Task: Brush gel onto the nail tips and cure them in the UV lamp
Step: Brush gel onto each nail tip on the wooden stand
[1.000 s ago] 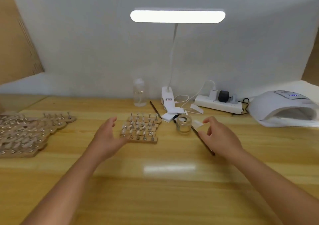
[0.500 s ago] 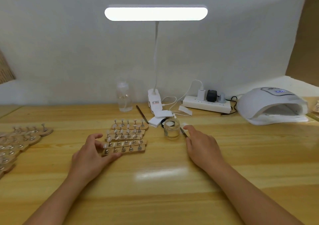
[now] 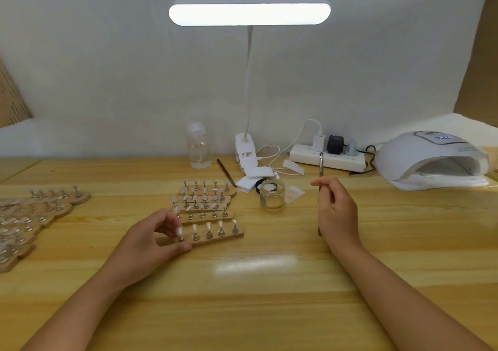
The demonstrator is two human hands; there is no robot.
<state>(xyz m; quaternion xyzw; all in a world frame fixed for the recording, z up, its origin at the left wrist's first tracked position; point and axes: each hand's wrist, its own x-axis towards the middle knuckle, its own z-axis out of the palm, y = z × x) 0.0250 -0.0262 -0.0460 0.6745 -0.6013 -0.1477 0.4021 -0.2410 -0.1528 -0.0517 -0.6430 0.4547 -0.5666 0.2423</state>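
Observation:
Several wooden holder strips with clear nail tips on metal stands lie mid-table. My left hand (image 3: 151, 238) grips the left end of the nearest strip (image 3: 213, 234), pulled a little apart from the stacked strips (image 3: 206, 201) behind it. My right hand (image 3: 335, 212) holds a thin gel brush (image 3: 321, 166) almost upright, bristle end up, to the right of the open glass gel jar (image 3: 272, 195). The white UV lamp (image 3: 428, 162) stands at the far right, its opening facing me and its display lit.
More nail-tip holders (image 3: 35, 216) crowd the left edge. At the back stand a clear spray bottle (image 3: 199, 148), a lit clip desk lamp (image 3: 246, 151), a second brush (image 3: 226, 172), white pads (image 3: 252, 179) and a power strip (image 3: 327, 158) with cables.
My right hand has picked the brush up off the table and raised it upright. My left hand has closed on the nearest strip and drawn it toward me.

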